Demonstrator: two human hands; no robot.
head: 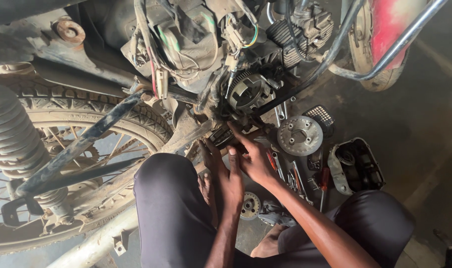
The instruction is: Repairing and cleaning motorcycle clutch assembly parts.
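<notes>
Crouching view: a person squats beside a motorcycle, knees either side of the hands
Rear wheel (52, 144): far left, spring shock (10, 134) in front
Left hand (221, 171): fingers straight and close together, pressed up against the engine's lower edge (221, 134)
Right hand (253, 156): fingers curled on the same spot; what they pinch, cannot tell
Clutch basket (250, 92): exposed just above both hands
Round plate (299, 135): on the floor, right of the hands
Engine cover (356, 166): floor, far right

Red fender (391, 22), silver clutch plate (299, 135), red-handled screwdriver (324, 179), black treaded tyre (87, 106), grey floor (424, 109).
</notes>
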